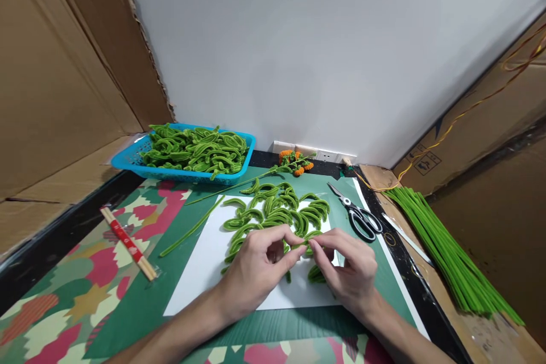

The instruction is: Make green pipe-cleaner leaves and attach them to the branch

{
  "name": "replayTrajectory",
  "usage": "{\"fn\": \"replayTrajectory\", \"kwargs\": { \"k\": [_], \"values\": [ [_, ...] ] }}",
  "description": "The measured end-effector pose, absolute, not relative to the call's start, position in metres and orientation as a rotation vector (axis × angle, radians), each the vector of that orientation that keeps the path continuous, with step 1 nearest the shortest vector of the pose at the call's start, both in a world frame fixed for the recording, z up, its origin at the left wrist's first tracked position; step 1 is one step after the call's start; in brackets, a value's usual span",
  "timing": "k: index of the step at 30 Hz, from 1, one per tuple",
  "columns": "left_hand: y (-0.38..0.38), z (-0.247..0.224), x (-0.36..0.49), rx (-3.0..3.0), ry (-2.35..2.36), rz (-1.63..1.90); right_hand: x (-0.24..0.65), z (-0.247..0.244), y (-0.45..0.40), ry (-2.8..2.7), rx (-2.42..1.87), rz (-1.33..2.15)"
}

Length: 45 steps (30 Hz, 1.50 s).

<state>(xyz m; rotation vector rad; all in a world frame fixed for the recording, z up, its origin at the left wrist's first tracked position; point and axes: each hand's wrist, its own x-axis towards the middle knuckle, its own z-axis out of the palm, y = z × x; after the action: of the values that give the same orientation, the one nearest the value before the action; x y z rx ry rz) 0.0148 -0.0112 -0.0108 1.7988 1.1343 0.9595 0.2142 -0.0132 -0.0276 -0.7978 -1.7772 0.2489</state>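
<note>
Green fuzzy pipe-cleaner piece (310, 237), short and curved, is up between both hands, over the near part of the white paper sheet (191, 290). Left hand (256, 256): thumb and index pinched on its left end, grip narrow. Right hand (352, 264): thumb and fingertips pinched on the other end, also narrow. Fingertips of the two hands nearly meet; exact fold there is too small to tell.

Loose curved green fuzzy pieces (277, 217) lie on the sheet, just beyond and around the hands. Sheet sits on a dark green mat (140, 296). Beyond it, to the left: blue plastic basket (128, 164), heaped with more green pieces. Orange-flowered green stem (300, 170) lies near the wall sockets (327, 156). Black-handled scissors (362, 222) right of the sheet, blades apart. Far right: bundle of straight green pipe cleaners (447, 256). Left: red-banded wooden chopsticks (128, 243).
</note>
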Motion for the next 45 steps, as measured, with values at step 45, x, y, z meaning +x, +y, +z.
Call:
{"fn": "replayTrajectory", "kwargs": {
  "k": [45],
  "values": [
    [-0.008,0.002,0.006,1.353,0.761,0.633,0.228,-0.028,-0.013,-2.024,-0.643,0.271]
  ]
}}
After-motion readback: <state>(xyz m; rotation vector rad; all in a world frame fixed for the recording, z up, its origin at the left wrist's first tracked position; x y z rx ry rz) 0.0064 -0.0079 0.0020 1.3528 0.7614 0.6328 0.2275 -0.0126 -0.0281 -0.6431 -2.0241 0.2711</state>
